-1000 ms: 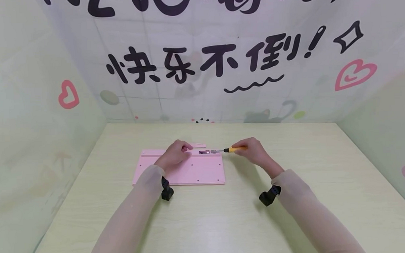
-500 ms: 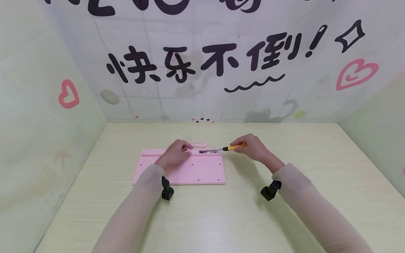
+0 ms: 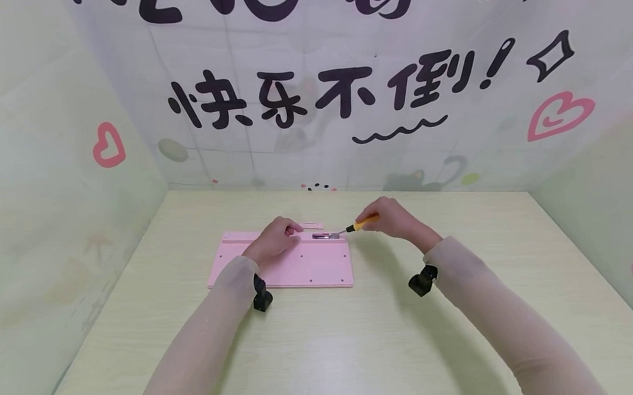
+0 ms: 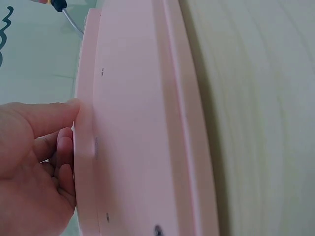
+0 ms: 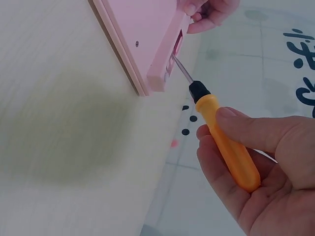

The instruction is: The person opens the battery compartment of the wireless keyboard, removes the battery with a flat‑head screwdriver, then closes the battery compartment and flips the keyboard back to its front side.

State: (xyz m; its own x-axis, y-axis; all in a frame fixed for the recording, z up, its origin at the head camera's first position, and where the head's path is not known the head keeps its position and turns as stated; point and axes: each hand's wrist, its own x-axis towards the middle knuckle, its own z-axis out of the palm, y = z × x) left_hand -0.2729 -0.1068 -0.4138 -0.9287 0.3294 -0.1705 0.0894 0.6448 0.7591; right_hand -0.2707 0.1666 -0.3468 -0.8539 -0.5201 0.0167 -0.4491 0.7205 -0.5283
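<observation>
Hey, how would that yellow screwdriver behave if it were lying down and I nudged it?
The yellow screwdriver would probably roll, since its handle looks rounded. It should stay stiff, as the metal shaft looks straight. The much thicker handle likely makes that end heavier.

Flat pink case (image 3: 313, 266), open far-edge slot (image 3: 325, 236), tilted yellow screwdriver (image 5: 229, 145), tip (image 5: 174, 58) at slot
</observation>
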